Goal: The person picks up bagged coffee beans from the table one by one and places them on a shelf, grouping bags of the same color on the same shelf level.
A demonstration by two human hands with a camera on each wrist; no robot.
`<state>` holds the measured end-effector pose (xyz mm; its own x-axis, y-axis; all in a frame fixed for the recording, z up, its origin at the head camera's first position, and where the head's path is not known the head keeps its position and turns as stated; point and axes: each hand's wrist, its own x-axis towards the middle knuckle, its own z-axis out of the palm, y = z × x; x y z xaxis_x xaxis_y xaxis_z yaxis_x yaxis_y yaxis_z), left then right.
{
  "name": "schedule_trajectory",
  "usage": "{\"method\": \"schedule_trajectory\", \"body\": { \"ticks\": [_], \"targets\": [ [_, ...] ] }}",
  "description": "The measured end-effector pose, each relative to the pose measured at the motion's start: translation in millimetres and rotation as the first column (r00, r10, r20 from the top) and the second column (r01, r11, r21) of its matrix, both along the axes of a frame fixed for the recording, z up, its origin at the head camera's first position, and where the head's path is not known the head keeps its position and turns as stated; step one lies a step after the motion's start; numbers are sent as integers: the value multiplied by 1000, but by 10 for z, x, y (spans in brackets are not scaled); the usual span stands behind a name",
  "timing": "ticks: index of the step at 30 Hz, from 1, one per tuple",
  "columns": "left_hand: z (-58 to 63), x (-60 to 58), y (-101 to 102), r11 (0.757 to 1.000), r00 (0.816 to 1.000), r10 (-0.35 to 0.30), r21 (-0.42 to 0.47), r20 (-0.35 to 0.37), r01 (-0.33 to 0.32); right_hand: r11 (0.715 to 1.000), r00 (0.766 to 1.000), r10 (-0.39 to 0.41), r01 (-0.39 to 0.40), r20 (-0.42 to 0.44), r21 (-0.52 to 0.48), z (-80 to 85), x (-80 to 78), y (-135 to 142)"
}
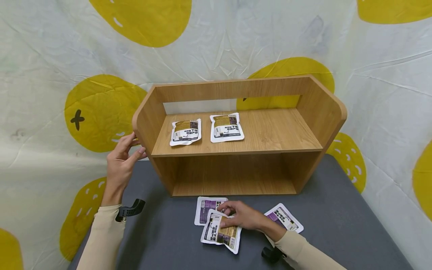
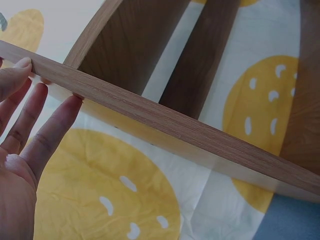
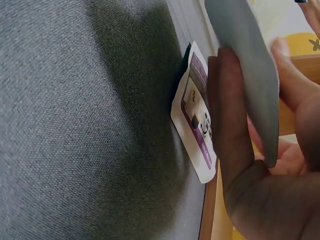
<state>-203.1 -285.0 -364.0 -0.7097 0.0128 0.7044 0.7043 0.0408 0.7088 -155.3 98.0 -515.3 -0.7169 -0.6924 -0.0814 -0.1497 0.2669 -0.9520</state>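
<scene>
One gold-and-white pouch (image 1: pixel 224 237) at lower centre: clamps it in fingers of right hand (image 1: pixel 243 215); at left, touches wooden shelf (image 1: pixel 276 129) with spread fingers of left hand (image 1: pixel 122 163).

Five white-edged pouches (image 1: pixel 221 232), two of them shelved, one two-tier wooden shelf (image 1: pixel 273 129), two hands (image 1: pixel 120 165), two black wrist devices (image 1: pixel 132 210), one table (image 1: pixel 162 236)

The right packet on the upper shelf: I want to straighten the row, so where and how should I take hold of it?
Probably pinch the right packet by its front rim, coming from the front right. It lies printed side up on the upper shelf, that thin rim towards the open front; the back rail rises behind it, and the left packet lies beside it.
</scene>
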Motion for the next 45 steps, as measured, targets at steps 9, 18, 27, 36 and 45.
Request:
{"method": "schedule_trajectory", "body": {
  "ticks": [9,18,27,36,45],
  "targets": [
    [-3,1,3,1000,1000,4,-5,-4,-4,1000,993,27,-27,113,0,-9,-11,74],
    [2,-3,0,1000,1000,-3,-1,-5,3,989,969,-46,79,244,-127,-17,-47,40],
    [7,-1,1,1000,1000,7,-9,0,-7,991,989,-64,78,131,-108,-64,-67,43],
    [0,10,1,1000,1000,10,-10,-2,-10,998,969,-7,20,246,-51,-73,-56,120],
    [-6,-2,-8,1000,1000,1,-9,-3,-1,993,951,2,34,309,-109,-79,-81,145]
  ]
}}
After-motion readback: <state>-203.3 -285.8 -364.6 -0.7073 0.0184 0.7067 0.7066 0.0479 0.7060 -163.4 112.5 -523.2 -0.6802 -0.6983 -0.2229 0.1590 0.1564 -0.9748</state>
